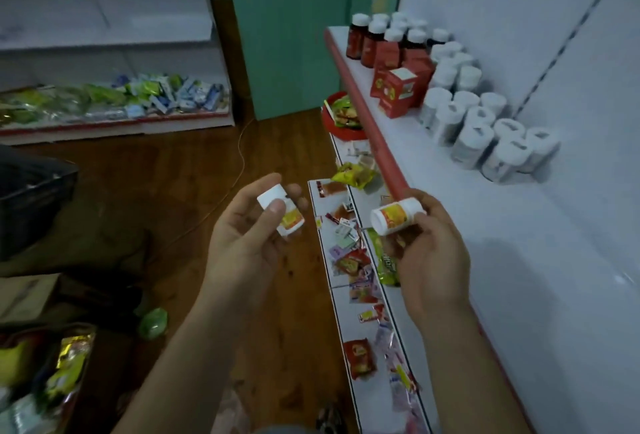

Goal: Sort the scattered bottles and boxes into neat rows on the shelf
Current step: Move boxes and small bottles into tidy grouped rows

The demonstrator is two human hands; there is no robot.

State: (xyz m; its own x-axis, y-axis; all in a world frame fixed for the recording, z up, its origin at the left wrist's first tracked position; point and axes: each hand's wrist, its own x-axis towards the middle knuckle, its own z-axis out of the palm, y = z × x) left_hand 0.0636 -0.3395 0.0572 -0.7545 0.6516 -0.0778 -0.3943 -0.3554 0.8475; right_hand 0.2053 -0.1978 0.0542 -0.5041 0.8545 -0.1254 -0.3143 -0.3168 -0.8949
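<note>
Hands with bottles at shelf edge

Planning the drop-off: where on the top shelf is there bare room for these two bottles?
Bare: the near stretch of the shelf, from the white bottles toward the person, between red rail and back wall; also a strip between rail and white bottles. Crowded: the far end, packed with red boxes and dark bottles.
</note>
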